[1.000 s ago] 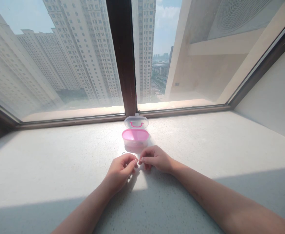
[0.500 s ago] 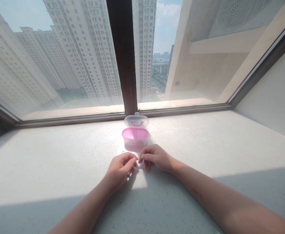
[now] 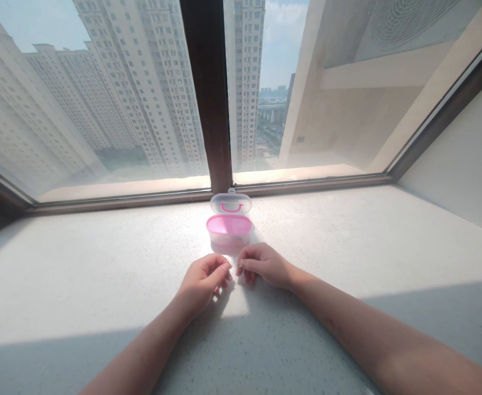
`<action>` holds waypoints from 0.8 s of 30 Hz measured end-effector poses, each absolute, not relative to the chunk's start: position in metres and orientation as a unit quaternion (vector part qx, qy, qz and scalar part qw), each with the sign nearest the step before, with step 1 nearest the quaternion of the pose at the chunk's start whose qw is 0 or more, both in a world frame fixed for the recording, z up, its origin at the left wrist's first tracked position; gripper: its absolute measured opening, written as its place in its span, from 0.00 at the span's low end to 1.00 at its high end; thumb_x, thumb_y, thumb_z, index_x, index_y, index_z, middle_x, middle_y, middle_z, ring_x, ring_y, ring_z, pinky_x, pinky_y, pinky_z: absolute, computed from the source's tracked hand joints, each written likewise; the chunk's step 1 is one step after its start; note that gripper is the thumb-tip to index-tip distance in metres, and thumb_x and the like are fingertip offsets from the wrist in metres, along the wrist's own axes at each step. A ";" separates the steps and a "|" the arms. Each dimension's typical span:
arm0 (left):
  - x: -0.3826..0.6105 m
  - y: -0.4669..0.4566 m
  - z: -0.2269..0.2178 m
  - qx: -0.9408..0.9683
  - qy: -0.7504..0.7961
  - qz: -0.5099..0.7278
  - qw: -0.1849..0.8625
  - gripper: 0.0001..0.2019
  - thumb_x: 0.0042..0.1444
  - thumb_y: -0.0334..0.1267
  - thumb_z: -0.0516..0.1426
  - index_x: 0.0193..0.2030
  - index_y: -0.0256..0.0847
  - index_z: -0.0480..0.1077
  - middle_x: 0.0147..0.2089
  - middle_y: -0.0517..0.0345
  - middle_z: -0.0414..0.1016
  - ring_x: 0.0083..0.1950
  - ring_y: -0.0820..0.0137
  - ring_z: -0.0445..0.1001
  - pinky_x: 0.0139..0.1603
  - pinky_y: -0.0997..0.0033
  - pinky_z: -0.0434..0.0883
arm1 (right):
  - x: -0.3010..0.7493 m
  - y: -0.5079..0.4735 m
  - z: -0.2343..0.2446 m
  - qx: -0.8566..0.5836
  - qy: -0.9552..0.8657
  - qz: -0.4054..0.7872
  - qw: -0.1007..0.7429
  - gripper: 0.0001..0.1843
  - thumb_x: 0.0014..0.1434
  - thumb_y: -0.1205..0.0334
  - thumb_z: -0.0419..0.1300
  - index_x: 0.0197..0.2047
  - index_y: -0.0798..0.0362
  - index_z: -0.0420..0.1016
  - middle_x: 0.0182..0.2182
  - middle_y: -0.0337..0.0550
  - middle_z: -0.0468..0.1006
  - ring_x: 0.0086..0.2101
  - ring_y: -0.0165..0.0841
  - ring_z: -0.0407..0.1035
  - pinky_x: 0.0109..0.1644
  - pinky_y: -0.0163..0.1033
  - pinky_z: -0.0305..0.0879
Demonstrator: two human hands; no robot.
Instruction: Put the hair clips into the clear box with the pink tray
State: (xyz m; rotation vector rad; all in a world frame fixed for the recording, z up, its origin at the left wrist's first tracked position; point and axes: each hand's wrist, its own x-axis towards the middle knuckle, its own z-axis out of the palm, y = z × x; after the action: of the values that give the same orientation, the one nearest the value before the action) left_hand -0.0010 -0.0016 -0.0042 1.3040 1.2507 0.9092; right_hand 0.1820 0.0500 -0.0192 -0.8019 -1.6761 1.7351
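Note:
My left hand (image 3: 205,276) is closed in a pinch, thumb against forefinger, just above the sill. Whatever lies between those fingertips is too small to name. Facing it from the right, my right hand (image 3: 264,265) also pinches thumb to forefinger, its other fingers curled under. I cannot make out what it holds. A narrow gap separates the two sets of fingertips. Right behind them stands an oval plastic box (image 3: 229,241) with a pink rim and clear sides. Its clear lid (image 3: 215,204) is raised at the back and carries a pink handle (image 3: 231,210).
Both hands work over a pale speckled windowsill (image 3: 101,274), partly sunlit and partly shaded. A brown window frame (image 3: 216,109) rises behind the box, with tall buildings outside. To the right is a white wall (image 3: 463,148).
My left fingertips have risen slightly and drawn a little away from my right ones, widening the gap. A thin loop beside the left hand no longer shows. The box stays put.

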 end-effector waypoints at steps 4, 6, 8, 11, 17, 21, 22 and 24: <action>-0.001 -0.002 -0.004 0.547 0.527 0.378 0.529 0.11 0.54 0.43 0.56 0.30 0.36 0.69 0.26 0.57 0.71 0.23 0.76 0.66 0.21 0.78 0.63 | 0.182 0.050 -0.019 -0.298 -0.624 0.658 0.297 0.08 0.52 0.63 0.57 0.26 0.59 0.73 0.19 0.40 0.73 0.20 0.27 0.68 0.22 0.31 0.63; -0.002 -0.002 -0.005 0.548 0.527 0.378 0.528 0.11 0.54 0.43 0.56 0.31 0.36 0.69 0.27 0.57 0.71 0.24 0.76 0.67 0.21 0.78 0.64 | 0.181 0.051 -0.019 -0.297 -0.621 0.661 0.300 0.08 0.51 0.64 0.57 0.25 0.59 0.72 0.20 0.40 0.74 0.20 0.27 0.68 0.22 0.31 0.63; -0.002 -0.002 -0.006 0.549 0.526 0.379 0.527 0.11 0.54 0.44 0.56 0.31 0.37 0.69 0.27 0.57 0.71 0.24 0.75 0.67 0.22 0.78 0.64 | 0.181 0.051 -0.020 -0.297 -0.620 0.661 0.301 0.08 0.51 0.63 0.57 0.25 0.58 0.72 0.20 0.40 0.74 0.20 0.26 0.67 0.22 0.30 0.62; -0.002 -0.002 -0.006 0.550 0.526 0.378 0.527 0.11 0.55 0.43 0.56 0.31 0.37 0.69 0.27 0.58 0.71 0.24 0.75 0.67 0.22 0.78 0.64 | 0.181 0.051 -0.020 -0.299 -0.621 0.659 0.301 0.08 0.52 0.63 0.58 0.25 0.58 0.72 0.20 0.40 0.74 0.20 0.27 0.68 0.22 0.30 0.62; -0.002 -0.001 -0.006 0.555 0.525 0.378 0.523 0.11 0.56 0.43 0.55 0.31 0.36 0.68 0.27 0.58 0.71 0.26 0.75 0.68 0.22 0.78 0.63 | 0.181 0.050 -0.019 -0.308 -0.626 0.650 0.300 0.08 0.52 0.63 0.57 0.25 0.58 0.72 0.19 0.39 0.72 0.20 0.27 0.67 0.22 0.31 0.62; -0.002 -0.002 -0.006 0.558 0.525 0.375 0.522 0.11 0.56 0.43 0.55 0.31 0.36 0.68 0.27 0.58 0.70 0.26 0.75 0.67 0.23 0.78 0.63 | 0.180 0.050 -0.019 -0.310 -0.628 0.648 0.300 0.08 0.52 0.64 0.57 0.26 0.58 0.72 0.19 0.38 0.72 0.20 0.27 0.67 0.22 0.31 0.63; -0.002 -0.002 -0.005 0.560 0.525 0.375 0.521 0.11 0.57 0.43 0.55 0.31 0.36 0.68 0.27 0.58 0.70 0.26 0.75 0.67 0.23 0.77 0.63 | 0.180 0.050 -0.019 -0.311 -0.629 0.647 0.299 0.07 0.52 0.64 0.57 0.26 0.58 0.72 0.19 0.38 0.72 0.20 0.27 0.67 0.22 0.31 0.63; -0.002 -0.002 -0.006 0.562 0.524 0.374 0.520 0.11 0.57 0.43 0.55 0.31 0.36 0.68 0.27 0.57 0.70 0.26 0.74 0.67 0.23 0.77 0.63 | 0.180 0.050 -0.020 -0.312 -0.630 0.645 0.299 0.07 0.53 0.64 0.57 0.26 0.58 0.72 0.19 0.38 0.72 0.20 0.27 0.67 0.22 0.31 0.63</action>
State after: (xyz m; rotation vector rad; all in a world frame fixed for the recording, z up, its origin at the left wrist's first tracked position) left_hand -0.0021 -0.0019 -0.0055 1.3466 1.2560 0.8979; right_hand 0.1796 0.0496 -0.0200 -0.8299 -1.6743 1.7124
